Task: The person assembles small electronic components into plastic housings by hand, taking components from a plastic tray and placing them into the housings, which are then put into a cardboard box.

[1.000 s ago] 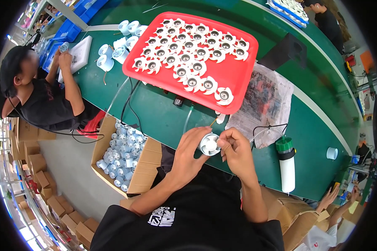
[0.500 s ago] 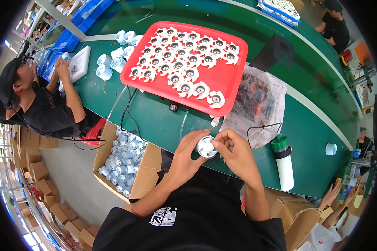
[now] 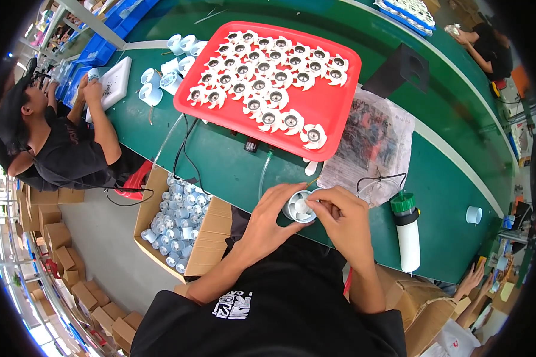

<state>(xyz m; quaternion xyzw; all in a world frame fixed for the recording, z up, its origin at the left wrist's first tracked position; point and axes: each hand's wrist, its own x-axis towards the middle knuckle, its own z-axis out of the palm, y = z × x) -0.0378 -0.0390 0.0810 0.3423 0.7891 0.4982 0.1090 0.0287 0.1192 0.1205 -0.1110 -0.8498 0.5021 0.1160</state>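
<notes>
In front of my body, near the table's front edge, my left hand wraps round a light-blue cylindrical fan housing. A white fan impeller sits inside its round opening, facing up. My right hand is closed, thumb and index finger pinched at the right side of the impeller; the fingertips partly cover the blades. A thin brownish wire sticks out just above the housing. Beyond my hands, a red tray bears several rows of white impellers with dark ring centres.
A cardboard box full of blue fan housings stands at left. On the green table lie a white cylinder with green cap, a plastic-wrapped sheet, a black bracket and loose housings. A co-worker sits at left.
My right fingertips have shifted slightly inward over the impeller. The left hand keeps its hold on the housing. The whole view has shifted a little.
</notes>
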